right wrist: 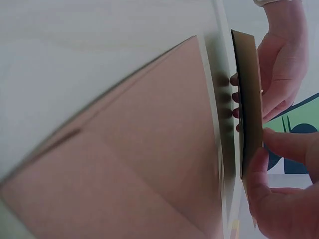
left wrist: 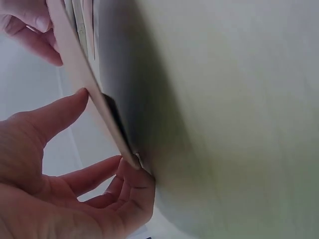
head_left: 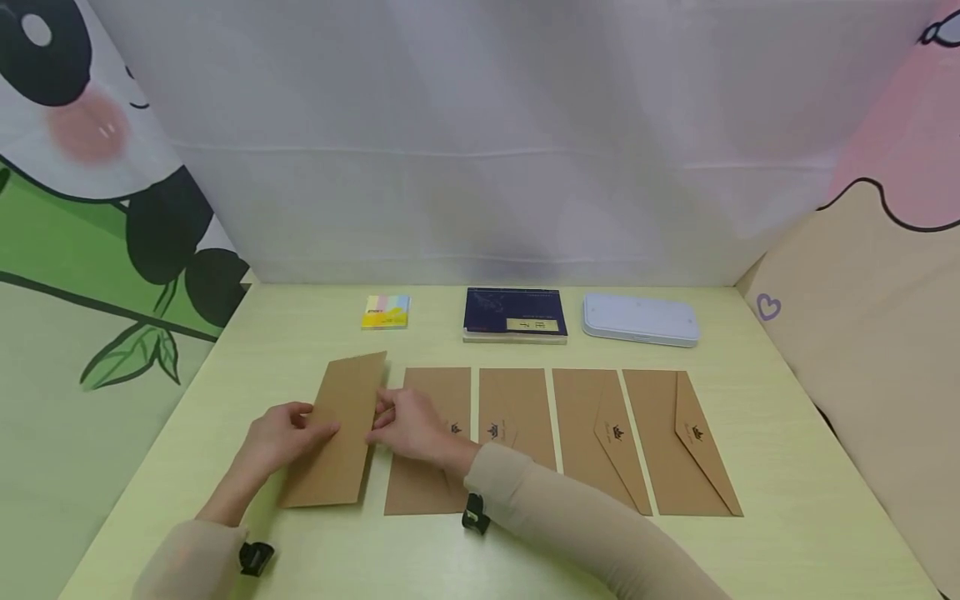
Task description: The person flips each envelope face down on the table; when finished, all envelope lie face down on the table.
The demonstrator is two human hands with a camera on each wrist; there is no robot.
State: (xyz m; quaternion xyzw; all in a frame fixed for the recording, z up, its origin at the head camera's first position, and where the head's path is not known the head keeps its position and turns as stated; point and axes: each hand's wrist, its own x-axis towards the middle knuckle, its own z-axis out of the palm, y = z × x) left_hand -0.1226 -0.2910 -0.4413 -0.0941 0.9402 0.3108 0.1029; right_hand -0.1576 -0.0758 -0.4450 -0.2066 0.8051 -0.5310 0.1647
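Currently, a plain-faced brown envelope (head_left: 343,396) is held at a tilt above the left part of the desk (head_left: 802,475), its shadow falling beneath. The person's left hand (head_left: 281,437) grips its left edge, thumb on the upper face and fingers curled under; the right hand (head_left: 412,425) pinches the opposite edge. Just to the right, four flap-side-up envelopes (head_left: 581,408) lie in a row, partly under the right sleeve (head_left: 570,521). Behind them sit sticky notes (head_left: 386,312), a dark blue book (head_left: 514,312) and a pale case (head_left: 640,319).
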